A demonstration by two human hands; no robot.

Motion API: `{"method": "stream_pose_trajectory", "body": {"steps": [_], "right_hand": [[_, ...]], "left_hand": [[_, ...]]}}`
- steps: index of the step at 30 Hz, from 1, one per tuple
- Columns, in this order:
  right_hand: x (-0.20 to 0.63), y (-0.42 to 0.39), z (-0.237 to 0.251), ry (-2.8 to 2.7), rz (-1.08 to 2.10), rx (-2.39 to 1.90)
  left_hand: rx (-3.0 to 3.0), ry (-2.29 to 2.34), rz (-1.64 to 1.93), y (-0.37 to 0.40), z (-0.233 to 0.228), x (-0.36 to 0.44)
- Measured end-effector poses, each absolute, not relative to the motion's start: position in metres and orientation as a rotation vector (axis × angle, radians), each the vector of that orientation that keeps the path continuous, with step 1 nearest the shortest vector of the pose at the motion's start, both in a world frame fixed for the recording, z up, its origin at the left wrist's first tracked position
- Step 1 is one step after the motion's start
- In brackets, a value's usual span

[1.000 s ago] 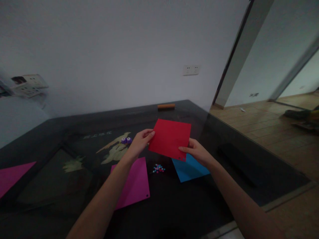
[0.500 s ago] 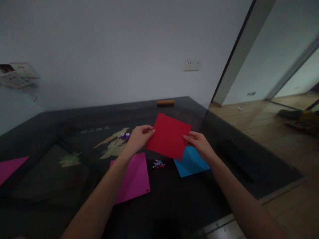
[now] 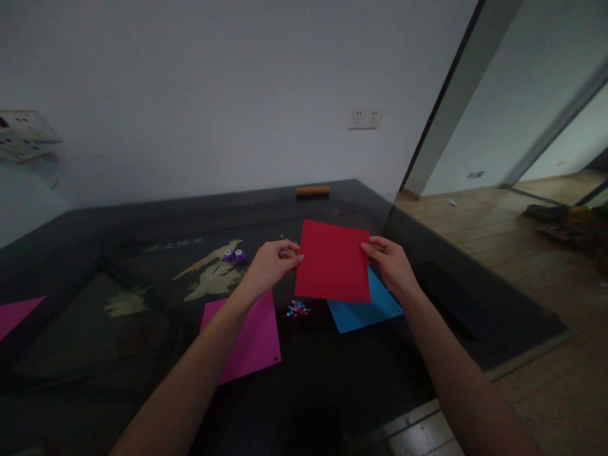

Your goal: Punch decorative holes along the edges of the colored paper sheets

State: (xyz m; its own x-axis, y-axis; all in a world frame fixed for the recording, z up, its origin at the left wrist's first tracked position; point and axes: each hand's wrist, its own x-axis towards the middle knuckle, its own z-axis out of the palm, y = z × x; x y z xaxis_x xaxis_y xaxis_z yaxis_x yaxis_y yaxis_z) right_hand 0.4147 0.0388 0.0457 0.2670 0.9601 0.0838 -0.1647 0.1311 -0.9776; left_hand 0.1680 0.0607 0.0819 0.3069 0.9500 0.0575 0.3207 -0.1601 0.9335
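A: Where's the red sheet (image 3: 334,261)?
B: Held above the bench (image 3: 142,380), left hand (image 3: 272,266) and right hand (image 3: 392,266) fingers pinching its side edges.
A: Around it?
B: Blue sheet (image 3: 375,307) at 5 o'clock, confetti (image 3: 297,309) at 7, magenta sheet (image 3: 247,339) beyond.

Both forearms are bare to the left hand (image 3: 270,266) and right hand (image 3: 392,266), no sleeves or jewellery

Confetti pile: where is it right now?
In the head view the confetti pile lies on the dark table at centre, between the magenta sheet on its left and the blue sheet on its right, just below the held red sheet.
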Motion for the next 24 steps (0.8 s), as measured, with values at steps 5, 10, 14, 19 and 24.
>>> {"method": "stream_pose_trajectory", "body": {"steps": [5, 10, 14, 19, 24], "right_hand": [[0.429, 0.043, 0.045, -0.959, 0.976, -1.103], [0.444, 0.047, 0.042, -0.994, 0.964, -1.229], [0.45, 0.045, 0.042, -1.1, 0.955, -1.427], [0.458, 0.045, 0.039, -1.33, 0.914, -1.672], [0.466, 0.049, 0.03, -1.475, 0.907, -1.83]], "left_hand": [[1.633, 1.138, 0.988, 0.051, 0.071, 0.186], [1.674, 1.034, 0.824, 0.042, 0.058, 0.202], [1.68, 1.053, 0.684, 0.038, 0.047, 0.207], [1.856, 1.12, 0.538, 0.032, 0.029, 0.214], [1.979, 1.16, 0.433, 0.028, 0.016, 0.219]]}}
